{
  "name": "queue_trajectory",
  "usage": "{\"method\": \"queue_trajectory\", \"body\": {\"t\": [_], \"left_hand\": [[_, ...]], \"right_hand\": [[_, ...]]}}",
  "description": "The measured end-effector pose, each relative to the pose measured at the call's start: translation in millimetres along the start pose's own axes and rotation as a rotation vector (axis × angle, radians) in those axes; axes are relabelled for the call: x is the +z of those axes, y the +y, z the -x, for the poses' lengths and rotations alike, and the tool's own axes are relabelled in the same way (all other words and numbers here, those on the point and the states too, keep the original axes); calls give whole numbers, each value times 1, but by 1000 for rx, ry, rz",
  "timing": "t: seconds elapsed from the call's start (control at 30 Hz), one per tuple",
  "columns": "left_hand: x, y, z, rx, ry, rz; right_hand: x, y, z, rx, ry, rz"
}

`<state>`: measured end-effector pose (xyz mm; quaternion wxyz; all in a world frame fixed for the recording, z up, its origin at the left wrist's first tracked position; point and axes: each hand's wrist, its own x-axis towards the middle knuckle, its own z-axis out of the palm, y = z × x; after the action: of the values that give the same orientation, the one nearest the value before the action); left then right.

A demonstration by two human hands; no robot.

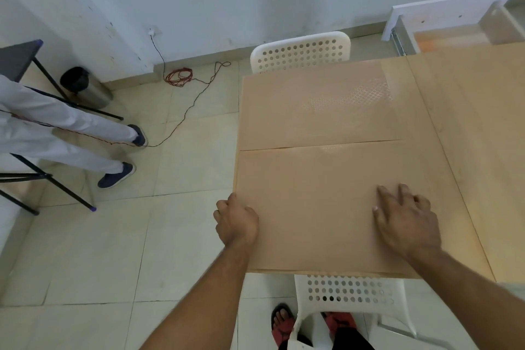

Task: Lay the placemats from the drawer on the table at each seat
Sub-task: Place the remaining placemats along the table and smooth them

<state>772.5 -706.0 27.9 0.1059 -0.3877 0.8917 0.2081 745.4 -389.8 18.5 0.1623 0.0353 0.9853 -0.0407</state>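
Note:
Two tan placemats lie on the light wooden table [468, 128]. The near placemat [318, 207] lies in front of the near white chair [349, 295]. The far placemat [318, 105] lies before the far white chair [301, 54]; the two mats meet edge to edge. My left hand [237, 221] curls over the near mat's left edge at the table's side and grips it. My right hand [406, 219] rests flat on the same mat near its right end, fingers spread. An open white drawer [443, 20] stands at the back right.
Another person's legs in white trousers [62, 133] stretch out at the left beside black table frames [51, 179]. A dark bin [85, 88] and a red cable [181, 77] lie on the tiled floor by the wall. My feet in red sandals [284, 324] show under the near chair.

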Motion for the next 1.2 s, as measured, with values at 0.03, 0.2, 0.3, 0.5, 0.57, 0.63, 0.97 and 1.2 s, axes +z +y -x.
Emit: {"method": "queue_trajectory", "body": {"t": [0.03,0.2,0.3,0.5,0.57,0.63,0.97,1.2], "left_hand": [[0,0,0,3,1,-8],[-1,4,6,81,47,-102],[7,19,10,214,68,-115],[43,95,37,621,8,-194],[57,125,49,713,-53,-204],[75,150,55,779,-92,-213],[139,172,50,782,-86,-251],[140,173,52,771,-29,-224]], "right_hand": [[1,-1,0,-5,-1,4],[1,-3,0,-11,-24,-1],[-6,-4,0,-13,18,-20],[-26,-3,-32,-26,104,-103],[-29,0,-50,-49,112,-124],[-27,2,-67,-73,102,-122],[13,14,-104,-156,113,-108],[33,27,-53,-125,168,-130]]}}
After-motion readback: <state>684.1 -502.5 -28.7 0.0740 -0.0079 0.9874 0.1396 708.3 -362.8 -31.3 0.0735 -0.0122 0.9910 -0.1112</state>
